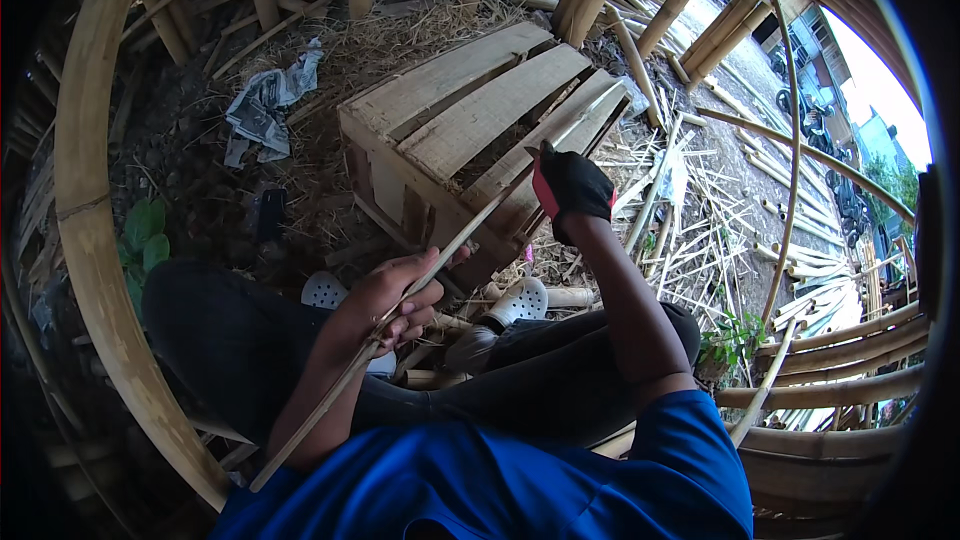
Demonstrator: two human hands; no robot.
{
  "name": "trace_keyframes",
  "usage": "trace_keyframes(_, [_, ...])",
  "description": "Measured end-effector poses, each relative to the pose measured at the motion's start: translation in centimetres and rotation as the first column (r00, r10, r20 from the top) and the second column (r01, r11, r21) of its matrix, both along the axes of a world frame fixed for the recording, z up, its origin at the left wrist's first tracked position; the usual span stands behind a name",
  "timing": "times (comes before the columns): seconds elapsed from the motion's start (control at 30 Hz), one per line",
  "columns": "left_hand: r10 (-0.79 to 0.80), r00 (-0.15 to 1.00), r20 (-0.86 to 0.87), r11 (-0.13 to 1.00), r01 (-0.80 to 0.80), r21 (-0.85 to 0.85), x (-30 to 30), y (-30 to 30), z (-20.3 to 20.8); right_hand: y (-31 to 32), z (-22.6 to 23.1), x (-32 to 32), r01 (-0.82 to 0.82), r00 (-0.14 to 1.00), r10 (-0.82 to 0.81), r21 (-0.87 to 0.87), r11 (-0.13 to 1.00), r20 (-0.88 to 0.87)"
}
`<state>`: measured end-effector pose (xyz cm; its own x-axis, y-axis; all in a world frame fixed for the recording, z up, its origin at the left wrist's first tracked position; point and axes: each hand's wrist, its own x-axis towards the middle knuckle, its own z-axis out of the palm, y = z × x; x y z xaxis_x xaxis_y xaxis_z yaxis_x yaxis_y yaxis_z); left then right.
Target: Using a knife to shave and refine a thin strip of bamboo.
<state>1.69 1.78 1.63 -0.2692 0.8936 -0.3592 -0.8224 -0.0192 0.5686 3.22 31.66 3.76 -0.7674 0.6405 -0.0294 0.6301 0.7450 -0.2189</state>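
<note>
A long thin bamboo strip [468, 228] runs slantwise from beside my left forearm up over a slatted wooden crate [495, 100]. My left hand [405, 292] is bare and closed around the strip near its middle. Farther along, my right hand [572, 190], in a black and red glove, is closed right beside the strip over the crate's near right part. A small dark tip pokes out at its thumb side; whether that is a blade or the glove I cannot tell. The glove hides what lies inside its fingers.
Crumpled printed paper [270, 105] lies on straw-littered ground left of the crate. A thick bamboo pole [95, 200] curves along my left. Cut bamboo pieces [700, 230] are scattered to the right, by a bamboo rail [840, 395]. My white clogs [522, 302] stand before the crate.
</note>
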Motion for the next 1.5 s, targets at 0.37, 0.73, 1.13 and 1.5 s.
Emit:
trace_keyframes(0.37, [-0.008, 1.000, -0.007, 0.992, 0.007, -0.124, 0.0, 0.1, -0.5, -6.5, -0.8, 1.5, -0.105, 0.994, 0.105, 0.000, 0.994, -0.018])
trace_keyframes(0.73, [0.039, 0.999, 0.035, 0.992, -0.034, -0.121, -0.4, 0.1, -0.7, -9.6, 1.1, 3.4, -0.292, 0.955, 0.295, 0.081, 0.953, -0.026])
trace_keyframes(1.13, [0.020, 0.999, 0.041, 0.993, -0.015, -0.116, -0.3, -0.1, -1.2, -9.2, -1.5, 3.2, -0.408, 0.895, 0.433, 0.194, 0.892, -0.105])
trace_keyframes(1.5, [-0.026, 0.998, 0.057, 0.998, 0.023, 0.063, -1.2, -2.0, 0.9, -2.4, -1.0, 1.1, -0.100, 0.995, 0.104, 0.227, 0.969, -0.007])
